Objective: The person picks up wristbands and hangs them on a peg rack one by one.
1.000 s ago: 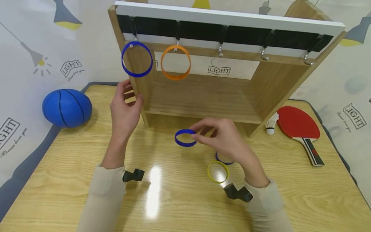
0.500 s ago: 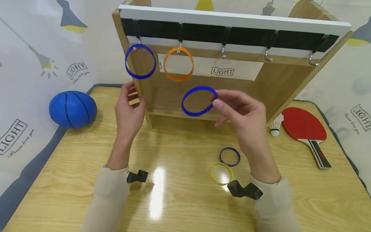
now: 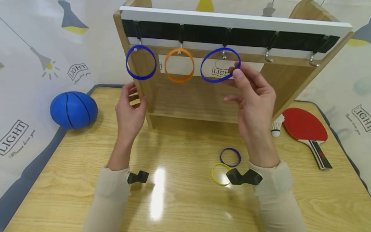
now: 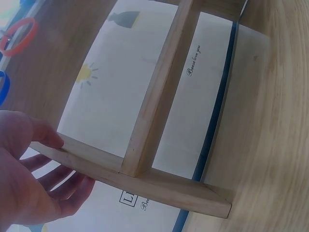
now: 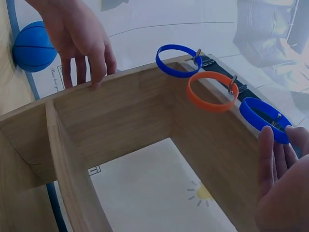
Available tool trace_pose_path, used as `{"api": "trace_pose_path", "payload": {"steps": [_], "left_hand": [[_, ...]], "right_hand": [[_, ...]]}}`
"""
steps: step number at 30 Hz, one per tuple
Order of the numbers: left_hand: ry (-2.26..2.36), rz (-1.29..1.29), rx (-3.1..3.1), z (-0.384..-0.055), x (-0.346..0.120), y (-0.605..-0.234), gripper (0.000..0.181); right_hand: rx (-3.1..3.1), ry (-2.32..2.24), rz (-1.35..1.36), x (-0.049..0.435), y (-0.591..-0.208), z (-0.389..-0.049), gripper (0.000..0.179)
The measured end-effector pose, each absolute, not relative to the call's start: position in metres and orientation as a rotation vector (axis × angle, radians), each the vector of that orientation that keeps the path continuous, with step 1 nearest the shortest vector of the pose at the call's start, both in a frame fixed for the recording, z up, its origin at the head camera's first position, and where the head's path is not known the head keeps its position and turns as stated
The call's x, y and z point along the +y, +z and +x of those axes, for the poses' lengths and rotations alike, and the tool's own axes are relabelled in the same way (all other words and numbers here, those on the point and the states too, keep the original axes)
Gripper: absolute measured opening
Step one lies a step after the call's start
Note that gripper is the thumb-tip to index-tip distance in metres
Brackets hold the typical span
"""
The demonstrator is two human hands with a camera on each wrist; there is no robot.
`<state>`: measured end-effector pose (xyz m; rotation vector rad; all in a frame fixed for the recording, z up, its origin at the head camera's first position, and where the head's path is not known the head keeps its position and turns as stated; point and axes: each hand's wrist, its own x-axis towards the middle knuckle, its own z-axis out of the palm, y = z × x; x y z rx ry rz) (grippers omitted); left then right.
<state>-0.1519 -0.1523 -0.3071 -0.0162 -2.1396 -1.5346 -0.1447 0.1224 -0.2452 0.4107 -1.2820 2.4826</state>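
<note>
From my end, the table (image 3: 185, 203) fills the lower half of the head view, and the wooden rack (image 3: 191, 103) stands across the upper centre, its front turned this way, I judge, so both hands can reach it. Left of centre, the left hand (image 3: 130, 108) grips the rack's side panel (image 4: 164, 191), thumb on one face and fingers curled round the other, probably to steady it. Right of centre, the right hand (image 3: 256, 98) pinches the held blue ring (image 3: 214, 81) by its right edge between thumb and fingers, leaving most of the loop clear. That ring is at upper centre; a hung blue ring (image 3: 141, 78) and an orange ring (image 3: 179, 79) dangle to its left. Lower right of centre, a loose blue ring (image 3: 221, 157) and a yellow ring (image 3: 212, 175) lie on the tabletop, seemingly within easy reach. Smallest, the third hook (image 3: 224, 54) shows inside the held ring's outline; I cannot tell whether they touch.
</note>
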Motion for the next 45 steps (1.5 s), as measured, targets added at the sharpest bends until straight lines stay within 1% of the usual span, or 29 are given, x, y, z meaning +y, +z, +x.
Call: {"api": "trace_pose_path", "payload": {"steps": [4,11,15,21,23,29,35,40,45], "left_hand": [[-1.531,-0.03,-2.136,-0.162,-0.158,-0.32,0.045],[-1.528,-0.041,-2.136,-0.165,-0.16,-0.325,0.046],[-1.53,-0.033,-2.136,-0.162,-0.158,-0.321,0.045],[-1.515,-0.021,-2.143,-0.148,-0.149,-0.305,0.043],[-1.514,-0.027,-2.137,-0.148,-0.149,-0.306,0.043],[-1.521,-0.044,-2.125,-0.161,-0.158,-0.324,0.044],[-1.506,-0.045,-2.132,-0.163,-0.16,-0.325,0.043],[-1.519,-0.039,-2.129,-0.163,-0.159,-0.325,0.045],[-1.519,-0.036,-2.128,-0.163,-0.159,-0.325,0.045]], "right_hand": [[-1.274,2.498,0.38,0.124,-0.25,-0.148,0.037],[-1.305,2.477,0.362,0.126,-0.254,-0.149,0.038],[-1.337,2.453,0.363,0.127,-0.256,-0.149,0.037],[-1.37,2.438,0.344,0.129,-0.261,-0.148,0.037],[-1.387,2.434,0.333,0.131,-0.264,-0.148,0.037],[-1.479,2.398,0.303,0.144,-0.28,-0.143,0.037],[-1.547,2.375,0.299,0.165,-0.295,-0.138,0.035],[-1.8,2.27,0.327,0.187,-0.3,-0.133,0.033],[-2.387,1.922,0.365,0.211,-0.309,-0.128,0.029]]}}
